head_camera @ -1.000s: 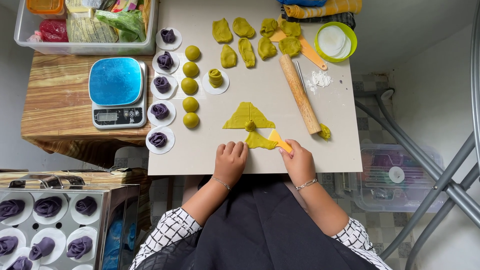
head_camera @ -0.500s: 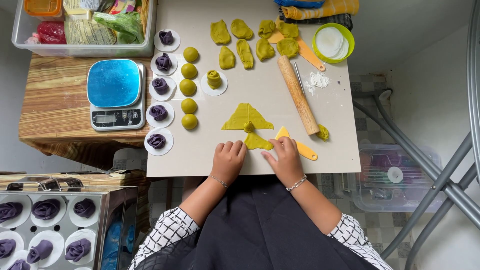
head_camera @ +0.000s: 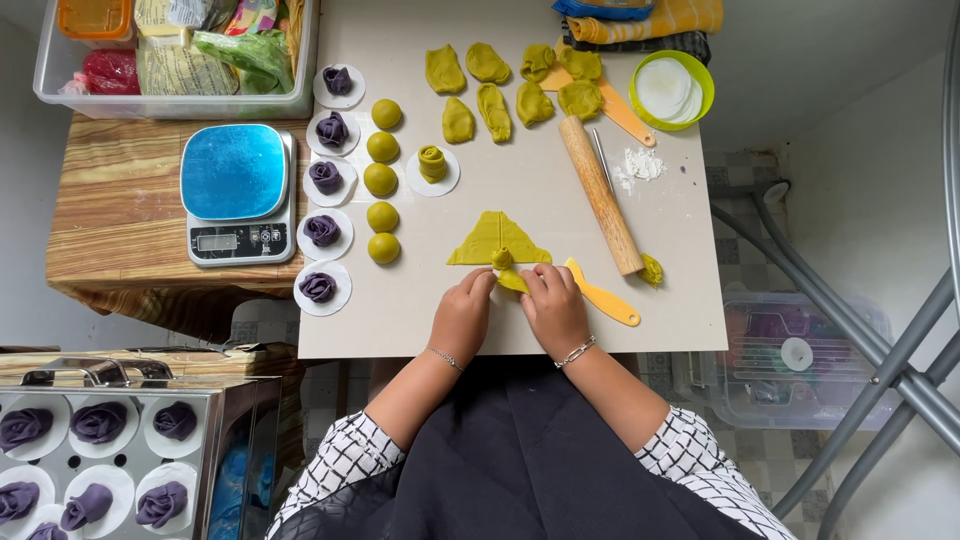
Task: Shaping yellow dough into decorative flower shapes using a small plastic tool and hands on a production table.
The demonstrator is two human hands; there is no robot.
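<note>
My left hand [head_camera: 463, 316] and my right hand [head_camera: 553, 308] meet on a small strip of green dough [head_camera: 512, 281] near the front of the grey board [head_camera: 400, 320]; both pinch its ends. Just beyond lies a triangular sheet of green dough [head_camera: 497, 236] with a small rolled piece [head_camera: 501, 258] at its base. A yellow plastic cutter [head_camera: 602, 294] rests on the board beside my right hand. A wooden rolling pin [head_camera: 600, 194] lies diagonally to the right.
Green dough balls [head_camera: 381, 180] and purple dough roses on white paper rounds [head_camera: 325, 176] line the board's left. Flattened green pieces [head_camera: 500, 80] lie at the back. A scale [head_camera: 238, 193], a clear bin [head_camera: 180, 60], a green bowl of paper rounds [head_camera: 673, 88] and a steamer tray of purple roses [head_camera: 100, 470] surround it.
My right hand put the yellow cutter down on the board and moved left to join my left hand on the small dough strip.
</note>
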